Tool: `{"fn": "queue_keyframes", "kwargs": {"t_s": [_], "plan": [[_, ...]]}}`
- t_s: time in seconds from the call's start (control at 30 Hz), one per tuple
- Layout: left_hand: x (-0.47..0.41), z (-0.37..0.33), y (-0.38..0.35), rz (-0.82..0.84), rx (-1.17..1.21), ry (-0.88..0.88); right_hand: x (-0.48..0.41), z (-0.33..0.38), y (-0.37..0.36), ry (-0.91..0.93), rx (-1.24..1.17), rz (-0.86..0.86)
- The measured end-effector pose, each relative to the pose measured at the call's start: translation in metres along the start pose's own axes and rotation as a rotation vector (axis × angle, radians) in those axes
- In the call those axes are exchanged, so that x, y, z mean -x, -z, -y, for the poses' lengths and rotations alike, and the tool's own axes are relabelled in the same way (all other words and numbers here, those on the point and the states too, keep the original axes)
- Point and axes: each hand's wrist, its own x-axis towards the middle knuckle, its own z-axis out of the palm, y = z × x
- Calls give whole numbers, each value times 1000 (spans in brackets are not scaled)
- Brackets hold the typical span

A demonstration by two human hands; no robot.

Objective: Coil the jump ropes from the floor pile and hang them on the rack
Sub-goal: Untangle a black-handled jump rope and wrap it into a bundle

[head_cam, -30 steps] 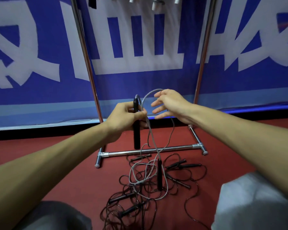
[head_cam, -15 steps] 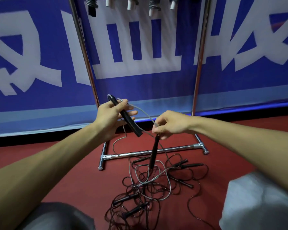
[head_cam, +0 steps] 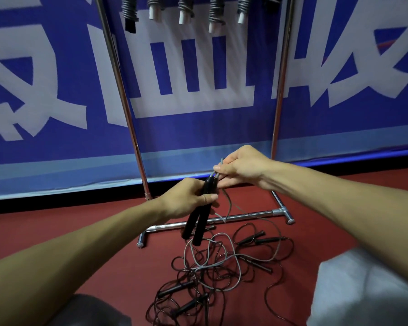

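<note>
Both handles [head_cam: 199, 220] paired, cord [head_cam: 230, 204] uncoiled.
Left hand [head_cam: 186, 201] curls round them, axis steep, butts toward the pile [head_cam: 212, 271]; right hand [head_cam: 243, 168], just above, pinches the cord at their tops; slack trails down before the rack [head_cam: 279, 90].

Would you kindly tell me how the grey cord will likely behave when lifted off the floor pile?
Probably floppy: the grey cord hangs in slack curves below the right hand pinching it. It may snag, since its loops lie among the dark ropes on the floor. Likely light: a fingertip pinch holds it.
</note>
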Motion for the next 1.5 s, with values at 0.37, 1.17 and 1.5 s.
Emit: {"fn": "queue_keyframes", "kwargs": {"t_s": [0.37,1.17,1.5], "plan": [[2,5,33,-211,-1070,-247,-2,-3,-5,247,724,-136],[7,-15,19,-233,-382,-55,-3,22,-9,126,-20,-102],[2,-23,22,-431,18,39,1,26,-4,178,-161,-329]]}}
